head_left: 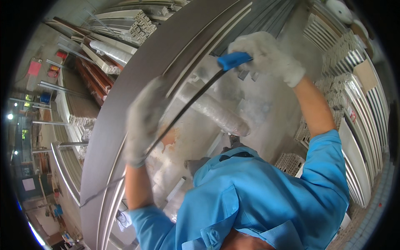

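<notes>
My right hand (262,54), in a white glove, is raised at the upper right with its fingers closed round a blue piece (234,61). From this piece a long thin dark strip (196,96) slants down to the left, reaching the wrist of my left hand (143,121). That hand, gloved in white too, lies at the near edge of a long grey-brown panel (98,146). Motion smears its fingers, so whether they grip the strip or rest on the panel cannot be made out. Light-coloured ridges run along the panel's edge.
A roll wrapped in clear film (218,114) lies below the strip. Stacked pale profiles (141,27) fill racks at the upper left, and more profile stacks (362,104) line the right. Metal rack arms (58,88) stick out at the far left.
</notes>
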The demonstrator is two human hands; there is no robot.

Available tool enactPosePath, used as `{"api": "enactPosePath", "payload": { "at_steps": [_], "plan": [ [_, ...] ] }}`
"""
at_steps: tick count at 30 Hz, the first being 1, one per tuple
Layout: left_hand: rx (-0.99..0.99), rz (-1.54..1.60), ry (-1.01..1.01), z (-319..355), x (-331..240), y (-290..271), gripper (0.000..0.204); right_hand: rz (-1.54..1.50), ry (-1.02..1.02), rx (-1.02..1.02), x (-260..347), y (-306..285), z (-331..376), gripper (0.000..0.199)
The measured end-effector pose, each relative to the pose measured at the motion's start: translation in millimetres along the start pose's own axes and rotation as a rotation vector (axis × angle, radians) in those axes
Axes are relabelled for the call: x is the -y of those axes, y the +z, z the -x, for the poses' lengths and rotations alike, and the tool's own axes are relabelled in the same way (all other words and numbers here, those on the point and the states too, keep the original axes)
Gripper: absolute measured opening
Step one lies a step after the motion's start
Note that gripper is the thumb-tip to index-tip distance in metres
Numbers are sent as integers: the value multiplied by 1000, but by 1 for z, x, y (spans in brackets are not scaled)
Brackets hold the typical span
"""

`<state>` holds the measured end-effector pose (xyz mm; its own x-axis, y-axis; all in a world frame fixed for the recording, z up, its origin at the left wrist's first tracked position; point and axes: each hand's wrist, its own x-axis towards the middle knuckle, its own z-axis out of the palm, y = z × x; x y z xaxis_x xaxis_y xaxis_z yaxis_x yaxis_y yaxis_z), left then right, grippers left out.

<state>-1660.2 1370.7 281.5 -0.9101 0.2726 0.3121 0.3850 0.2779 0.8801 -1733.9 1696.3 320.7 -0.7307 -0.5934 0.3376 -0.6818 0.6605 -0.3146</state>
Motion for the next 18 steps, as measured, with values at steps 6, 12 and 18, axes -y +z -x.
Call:
{"api": "enactPosePath", "payload": {
  "at_steps": [6,12,18],
  "plan": [
    [177,13,-280,-52,-30,112,23,-137,-135,-126,-34,0,33,13],
    [71,-187,-39,-46,-38,99,13,-489,430,205,-78,-14,82,23],
    [17,-251,-49,-44,-30,103,15,-461,442,399,-104,-33,90,25]
  ]
}}
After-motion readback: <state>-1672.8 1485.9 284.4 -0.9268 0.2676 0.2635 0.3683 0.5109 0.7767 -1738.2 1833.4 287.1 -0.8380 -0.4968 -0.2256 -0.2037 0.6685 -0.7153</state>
